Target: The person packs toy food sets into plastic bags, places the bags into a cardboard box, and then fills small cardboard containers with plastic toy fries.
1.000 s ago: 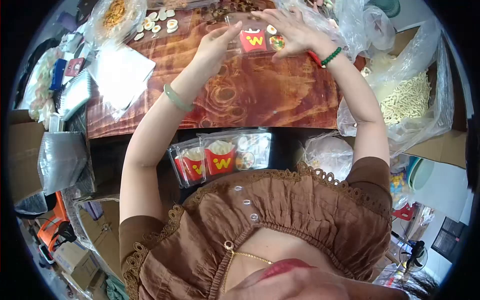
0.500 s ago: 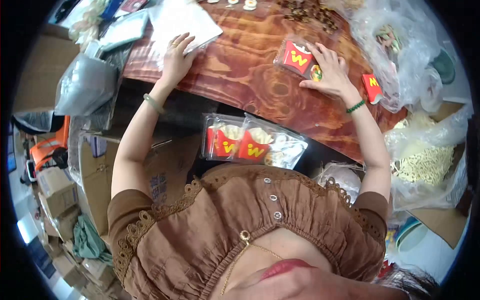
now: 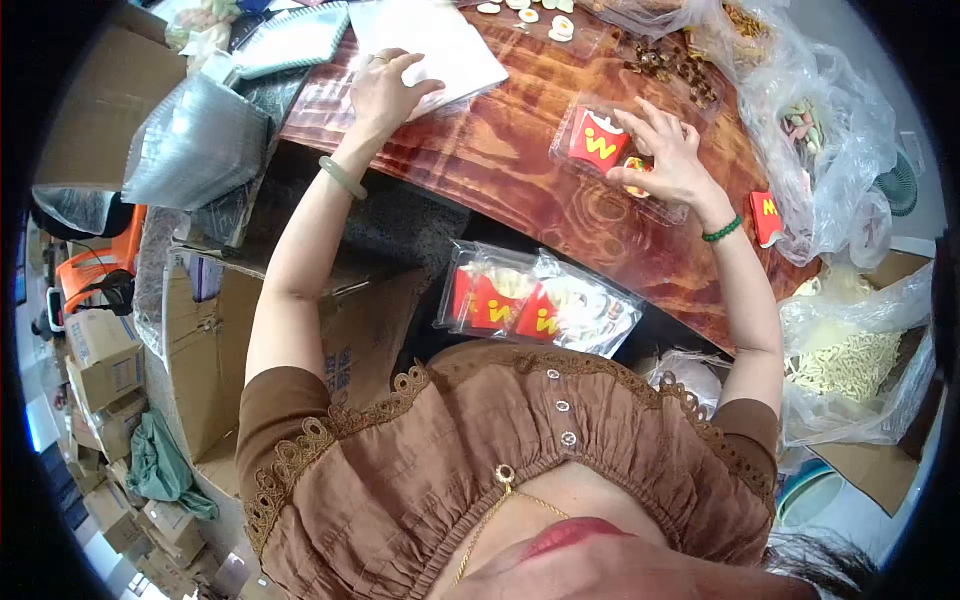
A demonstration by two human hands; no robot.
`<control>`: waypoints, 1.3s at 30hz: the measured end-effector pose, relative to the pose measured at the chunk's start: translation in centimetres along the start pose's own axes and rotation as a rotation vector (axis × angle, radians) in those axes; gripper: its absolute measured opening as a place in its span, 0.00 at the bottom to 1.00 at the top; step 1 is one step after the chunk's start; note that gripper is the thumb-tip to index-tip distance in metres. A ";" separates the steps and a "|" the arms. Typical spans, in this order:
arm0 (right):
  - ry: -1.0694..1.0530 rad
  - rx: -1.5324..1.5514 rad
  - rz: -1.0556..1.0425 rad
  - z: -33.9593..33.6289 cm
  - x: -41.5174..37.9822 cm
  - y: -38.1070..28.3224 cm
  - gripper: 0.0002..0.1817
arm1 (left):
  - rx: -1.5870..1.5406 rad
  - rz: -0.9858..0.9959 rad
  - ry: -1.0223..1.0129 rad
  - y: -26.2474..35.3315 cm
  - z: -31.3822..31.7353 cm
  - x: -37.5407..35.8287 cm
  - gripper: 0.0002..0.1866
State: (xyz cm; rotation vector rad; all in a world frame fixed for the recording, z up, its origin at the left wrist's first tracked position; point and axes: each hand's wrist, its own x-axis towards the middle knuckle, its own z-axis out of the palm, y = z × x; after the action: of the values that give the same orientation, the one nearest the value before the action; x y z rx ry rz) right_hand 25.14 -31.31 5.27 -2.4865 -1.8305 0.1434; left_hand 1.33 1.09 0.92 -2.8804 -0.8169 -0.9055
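Left hand [image 3: 388, 95] spread loose at the white sheets [image 3: 450, 55], right hand [image 3: 668, 160] arched over the clear tray [image 3: 562, 150] on the wooden table [image 3: 500, 150], can't tell if it grips, 1 red carton [image 3: 597, 143] sitting inside

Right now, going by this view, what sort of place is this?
Probably a small packing workshop, though I can't be certain: a clear-packed red carton near the right hand, loose pale sticks in bulk, and piled cardboard boxes.
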 end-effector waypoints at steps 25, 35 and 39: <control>-0.128 0.888 0.117 -1.4 18.5 -8.9 0.43 | -0.060 0.030 -0.084 0.5 1.8 0.6 0.10; 0.079 0.038 -0.124 1.1 -0.2 -0.9 0.60 | -0.384 0.073 -0.072 4.8 2.1 -0.7 0.07; 0.155 0.032 -0.141 2.8 -0.9 -0.8 0.54 | -0.404 0.016 -0.199 6.3 1.9 -1.9 0.10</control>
State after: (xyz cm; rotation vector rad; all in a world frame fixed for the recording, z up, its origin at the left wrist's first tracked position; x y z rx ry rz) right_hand 23.86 -32.01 2.57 -2.2675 -1.9138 -0.0245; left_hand 4.07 -4.99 -0.78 -3.3658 -0.6882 -0.8826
